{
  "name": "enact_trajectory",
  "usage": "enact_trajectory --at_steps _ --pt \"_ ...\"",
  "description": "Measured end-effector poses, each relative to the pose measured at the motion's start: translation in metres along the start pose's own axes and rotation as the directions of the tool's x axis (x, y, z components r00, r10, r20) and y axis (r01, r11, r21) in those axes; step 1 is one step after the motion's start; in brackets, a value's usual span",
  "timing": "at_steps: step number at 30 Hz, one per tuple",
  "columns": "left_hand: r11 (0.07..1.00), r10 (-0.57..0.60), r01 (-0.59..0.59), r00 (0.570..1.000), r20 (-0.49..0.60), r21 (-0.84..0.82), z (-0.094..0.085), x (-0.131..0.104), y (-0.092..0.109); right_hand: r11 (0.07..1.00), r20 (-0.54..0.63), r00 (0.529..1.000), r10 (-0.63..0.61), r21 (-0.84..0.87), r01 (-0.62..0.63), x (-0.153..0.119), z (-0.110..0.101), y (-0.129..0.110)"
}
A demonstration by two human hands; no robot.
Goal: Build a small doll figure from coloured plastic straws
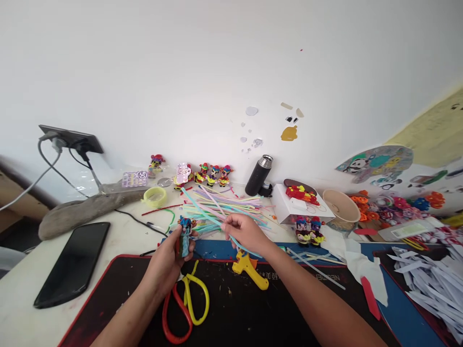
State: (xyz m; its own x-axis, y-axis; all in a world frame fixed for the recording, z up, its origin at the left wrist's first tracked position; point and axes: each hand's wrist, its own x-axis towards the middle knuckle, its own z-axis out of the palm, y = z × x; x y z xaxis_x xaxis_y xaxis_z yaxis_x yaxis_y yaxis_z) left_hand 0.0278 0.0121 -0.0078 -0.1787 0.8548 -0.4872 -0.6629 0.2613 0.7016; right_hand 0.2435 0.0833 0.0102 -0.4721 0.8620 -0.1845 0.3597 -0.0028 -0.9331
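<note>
My left hand point(164, 260) is closed around a small figurine point(185, 238) with a blue headpiece and a light-blue body. In my right hand point(246, 235), thumb and fingers pinch a long light-blue pipe cleaner point(202, 210), whose far end reaches up to the left. A pile of pastel pipe cleaners point(231, 205) lies behind both hands. Just below my right hand rests a yellow glue gun point(250, 272); its front part is hidden by the hand. Near my left wrist lie scissors point(177, 313) with one red and one yellow handle loop.
Finished figurines point(213, 176) stand along the wall, and two more point(309, 231) at the right. A black flask point(259, 176) leans near a white box point(300, 207). A phone-like black tablet point(72, 265) lies left; white paper strips point(434, 289) are heaped right.
</note>
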Motion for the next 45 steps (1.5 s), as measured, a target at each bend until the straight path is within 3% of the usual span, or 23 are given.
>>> enact_trajectory --at_steps 6,13,18,22,30,45 --pt "0.999 0.039 -0.039 0.997 0.066 -0.002 0.001 -0.003 0.001 0.983 0.036 0.998 -0.057 -0.175 0.063 -0.028 0.021 0.0" --pt "0.999 0.018 -0.022 0.994 0.111 0.031 0.003 -0.007 0.003 0.94 -0.006 0.991 -0.137 -0.316 0.128 -0.025 0.025 0.0" --pt "1.0 -0.022 0.022 0.999 0.023 0.013 0.005 -0.007 0.002 0.908 0.051 0.986 -0.159 -0.385 0.166 -0.022 0.031 -0.006" --pt "0.999 -0.04 0.04 0.999 0.018 0.006 0.005 -0.007 0.002 0.879 0.057 0.981 -0.183 -0.438 0.189 -0.02 0.036 -0.007" --pt "0.999 -0.034 0.032 0.995 0.09 0.026 0.007 -0.012 0.004 0.847 0.046 0.979 -0.199 -0.495 0.196 -0.012 0.032 -0.01" --pt "0.999 -0.022 0.018 0.993 0.115 0.034 0.006 -0.011 0.002 0.827 0.039 0.982 -0.187 -0.533 0.179 -0.01 0.031 -0.009"
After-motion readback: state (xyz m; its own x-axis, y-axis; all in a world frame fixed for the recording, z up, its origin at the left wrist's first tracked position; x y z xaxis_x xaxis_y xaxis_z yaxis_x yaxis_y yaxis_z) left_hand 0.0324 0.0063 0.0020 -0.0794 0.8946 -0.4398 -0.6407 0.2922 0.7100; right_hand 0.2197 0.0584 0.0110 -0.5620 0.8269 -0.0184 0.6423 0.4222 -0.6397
